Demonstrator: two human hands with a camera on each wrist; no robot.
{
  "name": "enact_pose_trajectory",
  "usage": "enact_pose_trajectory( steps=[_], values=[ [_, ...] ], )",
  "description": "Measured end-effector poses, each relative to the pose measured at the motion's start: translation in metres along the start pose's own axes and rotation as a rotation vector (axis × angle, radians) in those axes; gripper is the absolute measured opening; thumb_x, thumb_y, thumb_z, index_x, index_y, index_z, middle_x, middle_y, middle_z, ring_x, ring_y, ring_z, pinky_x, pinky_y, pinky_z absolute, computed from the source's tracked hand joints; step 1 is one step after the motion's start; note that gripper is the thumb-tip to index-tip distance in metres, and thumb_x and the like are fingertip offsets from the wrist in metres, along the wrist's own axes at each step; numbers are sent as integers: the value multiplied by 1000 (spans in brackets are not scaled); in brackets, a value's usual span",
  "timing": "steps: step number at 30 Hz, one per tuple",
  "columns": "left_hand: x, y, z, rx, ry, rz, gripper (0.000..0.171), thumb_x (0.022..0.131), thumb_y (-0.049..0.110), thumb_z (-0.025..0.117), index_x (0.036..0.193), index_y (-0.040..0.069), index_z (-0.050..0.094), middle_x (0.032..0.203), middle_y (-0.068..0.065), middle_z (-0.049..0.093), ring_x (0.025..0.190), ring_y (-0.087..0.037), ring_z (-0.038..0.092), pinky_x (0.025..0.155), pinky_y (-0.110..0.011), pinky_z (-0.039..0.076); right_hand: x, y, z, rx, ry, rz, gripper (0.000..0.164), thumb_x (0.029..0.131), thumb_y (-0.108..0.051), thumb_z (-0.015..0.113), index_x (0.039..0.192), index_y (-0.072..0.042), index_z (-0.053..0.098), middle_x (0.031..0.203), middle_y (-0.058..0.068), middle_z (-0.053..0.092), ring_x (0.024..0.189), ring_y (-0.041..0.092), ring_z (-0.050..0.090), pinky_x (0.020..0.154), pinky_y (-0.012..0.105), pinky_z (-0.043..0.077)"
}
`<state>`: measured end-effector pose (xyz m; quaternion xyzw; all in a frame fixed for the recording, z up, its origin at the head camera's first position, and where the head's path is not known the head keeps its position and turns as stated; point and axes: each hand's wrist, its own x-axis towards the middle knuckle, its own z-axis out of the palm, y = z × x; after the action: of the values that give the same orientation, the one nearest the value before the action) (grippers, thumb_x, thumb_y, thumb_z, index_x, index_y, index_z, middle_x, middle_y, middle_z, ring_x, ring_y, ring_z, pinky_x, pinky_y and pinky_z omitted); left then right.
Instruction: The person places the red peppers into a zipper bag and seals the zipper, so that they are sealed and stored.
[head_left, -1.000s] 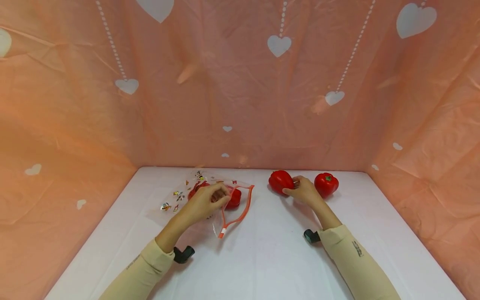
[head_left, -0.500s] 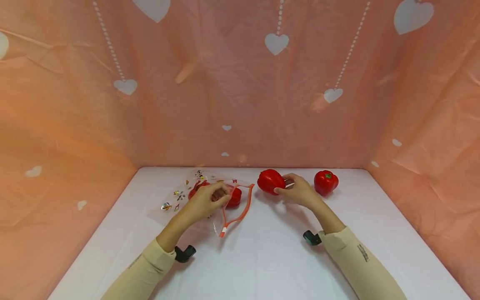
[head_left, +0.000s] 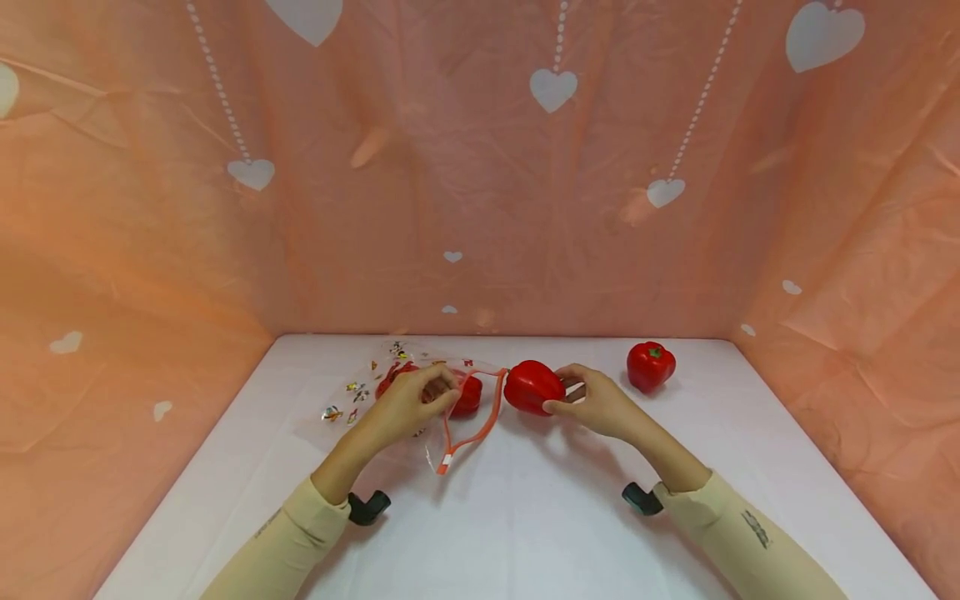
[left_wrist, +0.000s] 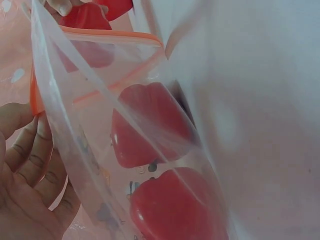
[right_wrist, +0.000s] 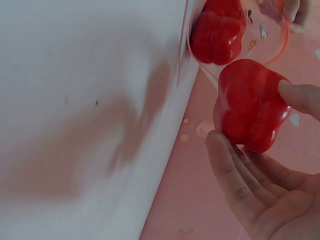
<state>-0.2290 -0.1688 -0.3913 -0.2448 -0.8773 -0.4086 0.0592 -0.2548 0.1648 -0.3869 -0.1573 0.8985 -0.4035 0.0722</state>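
Observation:
My left hand [head_left: 411, 402] pinches the orange-edged rim of a clear zip bag [left_wrist: 95, 145] printed with small cartoon figures, keeping its mouth apart. Two red bell peppers lie inside; the left wrist view shows the nearer-to-mouth pepper [left_wrist: 150, 125] and the deeper pepper [left_wrist: 177, 205] through the plastic. In my right hand [head_left: 600, 403] is another red bell pepper [head_left: 534, 387], gripped between thumb and fingers at one end. Its far end is right at the bag's orange rim [head_left: 491, 417] in the head view. The right wrist view shows this held pepper [right_wrist: 250, 105] facing the bag opening.
One more red bell pepper [head_left: 651, 367], green stem up, stands on the white table [head_left: 540, 525] at the back right. Orange curtains [head_left: 480, 208] with white hearts enclose the back and sides. A dark wrist camera mount [head_left: 369, 507] sits under the left forearm.
My right hand has carried its pepper leftward from beside the standing one, then a little nearer to me, up to the bag's mouth. The left hand and bag have stayed nearly still.

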Motion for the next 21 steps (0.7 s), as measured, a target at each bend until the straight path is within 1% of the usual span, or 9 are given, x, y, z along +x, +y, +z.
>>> enact_pose_trajectory(
  steps=[5, 10, 16, 21],
  values=[
    [1, 1, 0, -1, 2, 7, 9, 99, 10, 78, 104, 14, 71, 91, 7, 70, 84, -12, 65, 77, -26, 56, -5, -3, 7, 9, -25, -31, 57, 92, -23, 86, 139, 1, 63, 122, 14, 71, 104, 26, 69, 81, 38, 63],
    [1, -1, 0, 4, 4, 20, 10, 99, 9, 78, 104, 14, 71, 91, 7, 71, 84, -12, 65, 78, -27, 57, -8, -6, 18, 24, -58, -57, 54, 92, -22, 86, 136, 1, 65, 117, 12, 72, 101, 24, 69, 78, 35, 63],
    [0, -2, 0, 5, -6, 1, 9, 100, 14, 78, 106, 15, 72, 93, 7, 71, 85, -11, 65, 78, -27, 57, -8, -9, 30, 39, -77, -104, 55, 91, -21, 87, 135, 2, 65, 116, 11, 73, 98, 22, 70, 80, 34, 63],
    [1, -2, 0, -7, -4, 0, 9, 100, 12, 78, 106, 14, 72, 91, 7, 71, 84, -12, 65, 78, -27, 57, -6, -10, 38, 64, -87, -159, 53, 91, -20, 87, 133, 3, 65, 113, 11, 74, 95, 21, 72, 80, 32, 62]
  ],
)
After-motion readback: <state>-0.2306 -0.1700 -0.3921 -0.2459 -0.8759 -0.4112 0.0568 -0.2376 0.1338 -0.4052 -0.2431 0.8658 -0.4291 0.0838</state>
